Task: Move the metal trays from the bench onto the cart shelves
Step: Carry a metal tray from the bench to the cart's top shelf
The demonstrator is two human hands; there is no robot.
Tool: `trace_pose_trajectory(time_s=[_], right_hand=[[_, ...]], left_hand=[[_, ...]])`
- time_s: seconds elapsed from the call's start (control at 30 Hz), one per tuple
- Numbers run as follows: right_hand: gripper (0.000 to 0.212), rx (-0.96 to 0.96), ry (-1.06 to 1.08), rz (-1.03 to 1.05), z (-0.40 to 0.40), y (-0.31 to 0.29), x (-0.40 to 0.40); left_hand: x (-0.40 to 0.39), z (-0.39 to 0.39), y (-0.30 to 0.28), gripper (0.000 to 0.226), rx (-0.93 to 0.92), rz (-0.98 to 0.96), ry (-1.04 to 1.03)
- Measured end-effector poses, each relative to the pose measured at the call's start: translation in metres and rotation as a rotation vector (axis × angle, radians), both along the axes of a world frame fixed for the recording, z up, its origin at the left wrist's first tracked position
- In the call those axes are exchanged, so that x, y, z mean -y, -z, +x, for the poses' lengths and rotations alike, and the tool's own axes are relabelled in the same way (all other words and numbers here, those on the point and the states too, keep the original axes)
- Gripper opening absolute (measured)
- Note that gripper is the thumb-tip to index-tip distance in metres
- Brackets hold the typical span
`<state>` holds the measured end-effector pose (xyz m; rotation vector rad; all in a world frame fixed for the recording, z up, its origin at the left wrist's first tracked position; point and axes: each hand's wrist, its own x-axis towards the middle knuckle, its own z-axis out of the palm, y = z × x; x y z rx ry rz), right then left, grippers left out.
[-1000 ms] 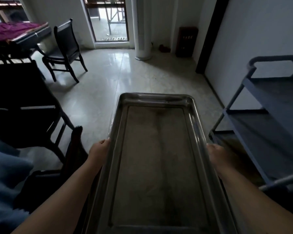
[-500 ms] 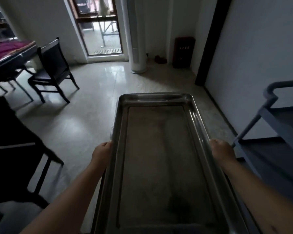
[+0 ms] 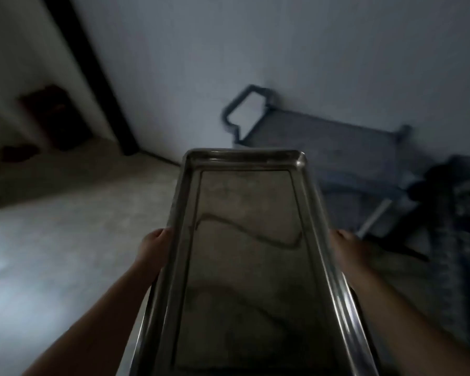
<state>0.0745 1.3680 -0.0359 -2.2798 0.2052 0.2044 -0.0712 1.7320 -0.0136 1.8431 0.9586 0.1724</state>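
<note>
Metal tray [image 3: 244, 261] is in the air, carried long axis pointing away from the body. Left hand [image 3: 154, 249] is clamped on the left long rim, right hand [image 3: 346, 246] on the right long rim, roughly opposite each other about mid-length. My read: the symmetric grip keeps a long, flat pan level and stops it from yawing. The tray looks empty; only reflections show on the bottom.

Cart [image 3: 323, 147] sits at 1 o'clock past the tray's far end, against the wall, handle loop at its left end. The top shelf appears bare, but the frame is blurred and dim. Lower shelves are not readable, and there is dark clutter at 3 o'clock that I can't identify.

Tray is near the cart, not touching it. Likely step: the approach, with the far short edge leading so it can slide onto a shelf. Risk: clipping the handle.
</note>
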Motion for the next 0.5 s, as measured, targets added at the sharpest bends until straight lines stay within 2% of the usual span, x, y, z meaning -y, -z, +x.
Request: trace_pose_trajectory(time_s=[0.07, 0.13, 0.37, 0.5], right_hand=[[0.027, 0.006, 0.192, 0.052, -0.014, -0.001, 0.038], [0.029, 0.001, 0.292, 0.063, -0.022, -0.003, 0.065], [0.029, -0.072, 0.407, 0.115, -0.009, 0.009, 0.100], [0.033, -0.036, 0.416, 0.133, 0.053, 0.029, 0.107]], left_hand=[[0.020, 0.045, 0.005, 0.036, -0.023, -0.009, 0.162], [0.039, 0.081, 0.008, 0.038, -0.041, 0.003, 0.272], [0.067, 0.161, 0.019, 0.036, -0.146, 0.026, 0.455], [0.078, 0.225, 0.025, 0.038, -0.155, 0.035, 0.450]])
